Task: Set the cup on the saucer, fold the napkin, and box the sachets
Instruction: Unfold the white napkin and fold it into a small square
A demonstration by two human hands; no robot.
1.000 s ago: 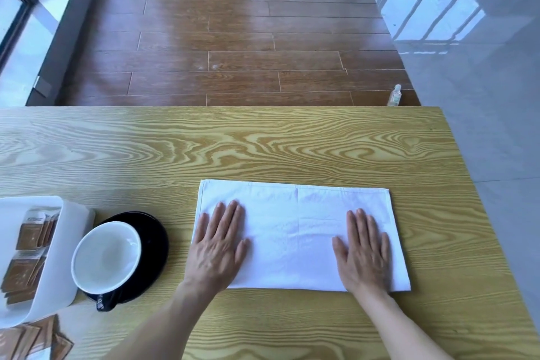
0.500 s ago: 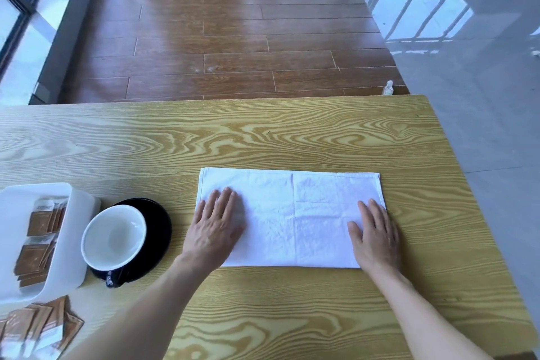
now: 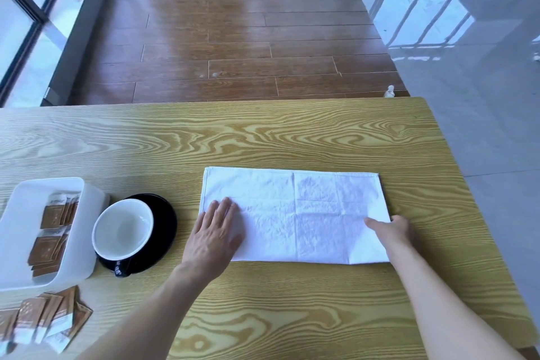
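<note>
On the desk (image 3: pixel 263 137), the napkin's (image 3: pixel 292 213) right edge has just been pinched by the right hand (image 3: pixel 394 228), while the flat left hand (image 3: pixel 213 237) is kept pressed on it, so another fold seems begun.

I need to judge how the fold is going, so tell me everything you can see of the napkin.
The napkin is white cloth, creased and slightly wrinkled, lying flat as a wide rectangle on the wooden table, right of the saucer. A vertical crease runs down its middle. The left hand rests flat on its left end; the right hand grips its right edge, thumb on top.
</note>
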